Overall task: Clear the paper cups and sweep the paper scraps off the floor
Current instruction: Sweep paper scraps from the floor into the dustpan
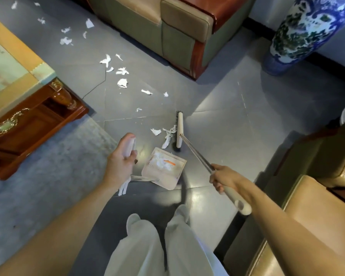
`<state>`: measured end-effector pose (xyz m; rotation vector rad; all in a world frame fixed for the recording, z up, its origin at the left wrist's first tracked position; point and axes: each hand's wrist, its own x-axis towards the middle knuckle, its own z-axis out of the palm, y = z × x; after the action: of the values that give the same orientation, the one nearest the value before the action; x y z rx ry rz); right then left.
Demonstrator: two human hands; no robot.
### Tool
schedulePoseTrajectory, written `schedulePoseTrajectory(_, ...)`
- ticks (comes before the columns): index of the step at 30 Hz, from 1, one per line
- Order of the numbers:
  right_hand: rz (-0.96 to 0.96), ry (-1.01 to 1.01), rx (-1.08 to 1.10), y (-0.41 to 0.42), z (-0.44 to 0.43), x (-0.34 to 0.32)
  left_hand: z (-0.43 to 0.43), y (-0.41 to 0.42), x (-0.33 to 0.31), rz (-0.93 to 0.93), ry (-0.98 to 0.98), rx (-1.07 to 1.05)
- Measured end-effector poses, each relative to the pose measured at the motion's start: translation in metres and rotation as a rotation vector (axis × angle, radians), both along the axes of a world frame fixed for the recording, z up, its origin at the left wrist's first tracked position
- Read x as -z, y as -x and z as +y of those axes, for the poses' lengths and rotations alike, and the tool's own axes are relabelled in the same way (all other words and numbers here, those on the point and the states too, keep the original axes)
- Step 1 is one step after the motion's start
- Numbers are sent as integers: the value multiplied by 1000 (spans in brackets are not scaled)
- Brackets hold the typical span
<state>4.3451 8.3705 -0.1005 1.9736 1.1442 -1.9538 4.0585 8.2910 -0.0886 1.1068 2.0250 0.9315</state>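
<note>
My left hand [121,158] has its fingers curled round the handle of the white plastic dustpan [168,176]. My right hand [224,179] grips the cream long-handled broom [179,128], whose bristles touch white paper scraps [168,135] just beyond the dustpan.

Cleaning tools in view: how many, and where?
2. The broom, gripped by the right hand, has its head on the floor beside paper scraps. The dustpan, gripped by the left hand, is low before the feet. Others may be out of frame.

Grey tiled floor [217,100] catching bright glare, one tile cracked. Carved dark-wood table [38,120] standing on a grey rug [48,186] at left, leather armchair [177,30] beyond, blue-and-white vase [307,30] far right, second armchair [311,206] near right.
</note>
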Motion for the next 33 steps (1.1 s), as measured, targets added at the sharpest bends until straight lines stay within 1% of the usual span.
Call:
schedulePoseTrajectory(2, -29, -42, -71, -14, 18, -6, -2, 0, -2, -13, 6, -27)
schedulePoseTrajectory(5, -96, -135, -260, -22, 48, -11, -5, 3, -4, -44, 12, -67)
schedulePoseTrajectory(8, -126, -222, -423, -12, 78, -11, -7, 5, 1, -90, 43, -120)
schedulePoseTrajectory(11, -172, -295, -576, 6, 103, 1, 1, 6, 5, -64, 65, -121)
schedulePoseTrajectory(13, -261, -335, -678, 18, 116, 17, 14, 9, 4, -53, 57, -111)
schedulePoseTrajectory(14, -317, -329, -716, 23, 119, 26, 22, 9, 2, -57, 45, -109)
schedulePoseTrajectory(16, -381, -243, -793, 32, 123, 44, 36, 12, 1, -65, 32, -106)
schedulePoseTrajectory(18, -357, -161, -838, 42, 122, 57, 46, 14, -1, -84, 41, -109)
schedulePoseTrajectory(19, -346, -157, -864, 46, 120, 60, 50, 14, -2, -96, 32, -105)
schedulePoseTrajectory(21, -381, -181, -964, 53, 114, 59, 57, 15, -4, -100, 12, -100)
schedulePoseTrajectory(23, -405, -160, -1027, 53, 108, 52, 63, 17, -3, -84, 8, -109)
schedulePoseTrajectory(25, -374, -78, -1058, 45, 102, 37, 70, 20, -3, -73, 7, -126)
schedulePoseTrajectory(27, -344, 4, -1019, 29, 98, 12, 76, 19, -5, -76, -6, -133)
schedulePoseTrajectory(30, -295, 82, -895, 5, 88, -28, 79, 18, -9, -71, -8, -122)
schedulePoseTrajectory(32, -276, 109, -778, -5, 81, -43, 77, 19, -9, -61, -10, -108)
schedulePoseTrajectory(33, -284, 102, -758, -7, 78, -47, 76, 21, -8, -61, -17, -105)
